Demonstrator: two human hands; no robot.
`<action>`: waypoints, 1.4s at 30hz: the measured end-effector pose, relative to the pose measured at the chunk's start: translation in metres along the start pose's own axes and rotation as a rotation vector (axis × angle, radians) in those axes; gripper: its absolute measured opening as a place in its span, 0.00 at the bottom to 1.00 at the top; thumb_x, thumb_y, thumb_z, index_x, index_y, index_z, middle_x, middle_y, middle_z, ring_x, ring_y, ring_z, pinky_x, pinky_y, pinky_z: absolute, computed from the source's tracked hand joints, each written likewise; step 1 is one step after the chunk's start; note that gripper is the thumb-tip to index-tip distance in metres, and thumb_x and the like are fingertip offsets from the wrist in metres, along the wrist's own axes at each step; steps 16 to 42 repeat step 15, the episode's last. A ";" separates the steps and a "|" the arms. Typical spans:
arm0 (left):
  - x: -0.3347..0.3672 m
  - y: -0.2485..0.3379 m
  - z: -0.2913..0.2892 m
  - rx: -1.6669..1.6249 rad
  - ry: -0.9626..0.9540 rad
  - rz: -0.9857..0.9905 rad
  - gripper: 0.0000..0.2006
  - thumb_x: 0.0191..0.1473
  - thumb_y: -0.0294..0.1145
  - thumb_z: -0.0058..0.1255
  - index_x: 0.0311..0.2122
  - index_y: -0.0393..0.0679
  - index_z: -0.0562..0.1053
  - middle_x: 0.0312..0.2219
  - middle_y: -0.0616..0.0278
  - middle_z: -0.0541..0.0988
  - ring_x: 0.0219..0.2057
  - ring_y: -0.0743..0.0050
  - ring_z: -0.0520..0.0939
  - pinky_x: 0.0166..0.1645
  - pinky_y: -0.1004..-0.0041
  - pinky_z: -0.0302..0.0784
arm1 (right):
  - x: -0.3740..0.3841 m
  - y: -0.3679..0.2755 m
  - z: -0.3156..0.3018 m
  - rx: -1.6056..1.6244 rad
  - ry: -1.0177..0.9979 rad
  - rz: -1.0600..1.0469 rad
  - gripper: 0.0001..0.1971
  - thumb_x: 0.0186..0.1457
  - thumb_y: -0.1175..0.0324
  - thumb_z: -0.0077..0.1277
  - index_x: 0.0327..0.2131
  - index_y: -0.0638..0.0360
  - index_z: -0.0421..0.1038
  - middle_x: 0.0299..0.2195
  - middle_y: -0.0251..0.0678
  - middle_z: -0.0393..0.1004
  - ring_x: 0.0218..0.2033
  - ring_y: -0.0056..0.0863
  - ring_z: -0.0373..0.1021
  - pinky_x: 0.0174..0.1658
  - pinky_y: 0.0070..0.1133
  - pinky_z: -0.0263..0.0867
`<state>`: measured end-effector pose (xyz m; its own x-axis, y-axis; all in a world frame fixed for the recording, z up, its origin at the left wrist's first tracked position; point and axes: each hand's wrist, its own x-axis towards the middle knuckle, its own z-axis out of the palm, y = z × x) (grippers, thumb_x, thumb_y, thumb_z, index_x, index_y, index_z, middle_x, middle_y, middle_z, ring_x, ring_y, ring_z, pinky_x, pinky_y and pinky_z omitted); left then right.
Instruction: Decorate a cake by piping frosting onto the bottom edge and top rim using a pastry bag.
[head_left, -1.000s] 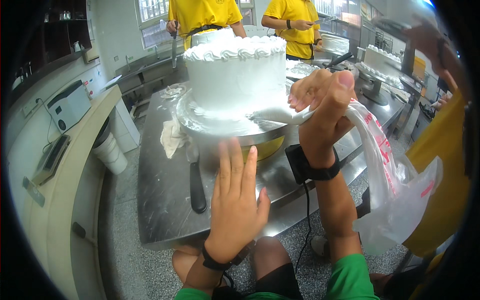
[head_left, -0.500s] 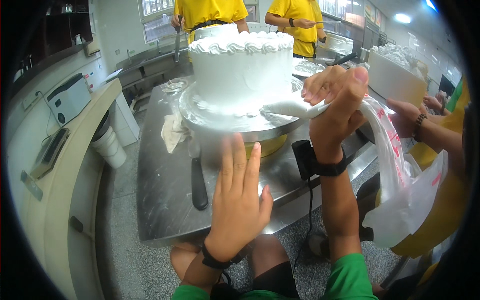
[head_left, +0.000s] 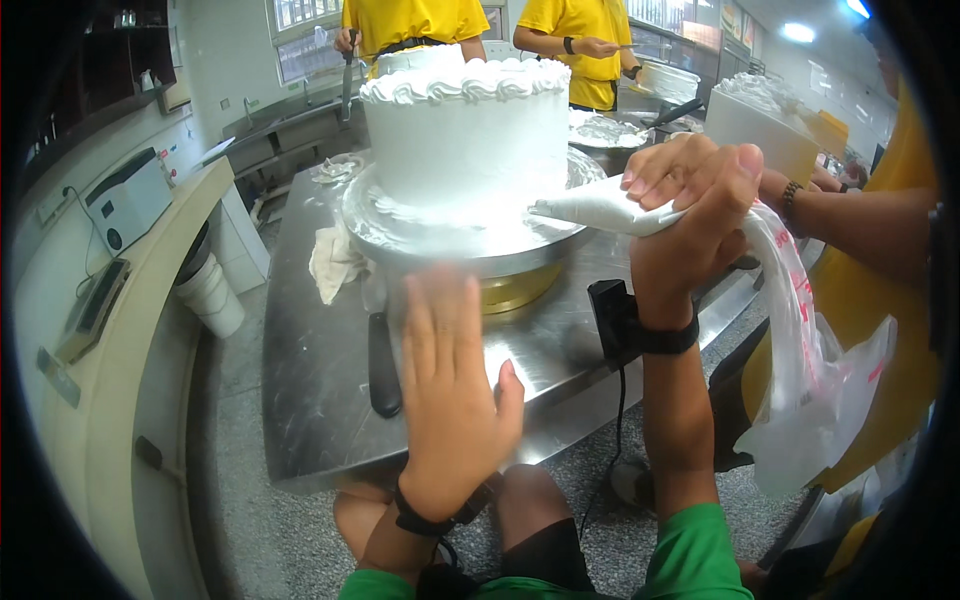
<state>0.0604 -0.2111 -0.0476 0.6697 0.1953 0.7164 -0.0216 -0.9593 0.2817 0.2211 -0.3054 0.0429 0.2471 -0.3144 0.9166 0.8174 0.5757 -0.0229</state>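
A tall white frosted cake (head_left: pixel 468 135) with a piped rim stands on a metal turntable (head_left: pixel 460 245) on a steel table (head_left: pixel 320 400). My right hand (head_left: pixel 690 215) grips a white piping bag (head_left: pixel 600 208) whose tip points at the cake's lower right side. The bag's loose plastic tail (head_left: pixel 810 400) hangs down to the right. My left hand (head_left: pixel 450 390) is flat with fingers apart, held just in front of the turntable's near edge and holding nothing.
A dark-handled tool (head_left: pixel 383 365) and a crumpled cloth (head_left: pixel 335 262) lie on the table left of the turntable. Two people in yellow shirts (head_left: pixel 580 25) work behind the cake; another person's arm (head_left: pixel 860 225) reaches in at right. A counter with a scale (head_left: pixel 95 305) runs along the left.
The view has moved closer to the cake. My right hand has brought the piping bag's tip in to the cake's lower side. My left hand stays flat before the turntable.
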 end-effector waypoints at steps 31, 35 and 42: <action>0.000 0.007 0.011 -0.043 0.062 0.050 0.33 0.43 0.19 0.43 0.60 0.34 0.55 0.63 0.43 0.51 0.64 0.42 0.49 0.64 0.55 0.46 | -0.009 0.017 0.014 0.171 -0.055 0.001 0.20 0.63 0.65 0.38 0.18 0.64 0.59 0.12 0.34 0.61 0.12 0.21 0.59 0.19 0.19 0.62; 0.000 0.007 0.011 -0.043 0.062 0.050 0.33 0.43 0.19 0.43 0.60 0.34 0.55 0.63 0.43 0.51 0.64 0.42 0.49 0.64 0.55 0.46 | -0.009 0.017 0.014 0.171 -0.055 0.001 0.20 0.63 0.65 0.38 0.18 0.64 0.59 0.12 0.34 0.61 0.12 0.21 0.59 0.19 0.19 0.62; 0.000 0.007 0.011 -0.043 0.062 0.050 0.33 0.43 0.19 0.43 0.60 0.34 0.55 0.63 0.43 0.51 0.64 0.42 0.49 0.64 0.55 0.46 | -0.009 0.017 0.014 0.171 -0.055 0.001 0.20 0.63 0.65 0.38 0.18 0.64 0.59 0.12 0.34 0.61 0.12 0.21 0.59 0.19 0.19 0.62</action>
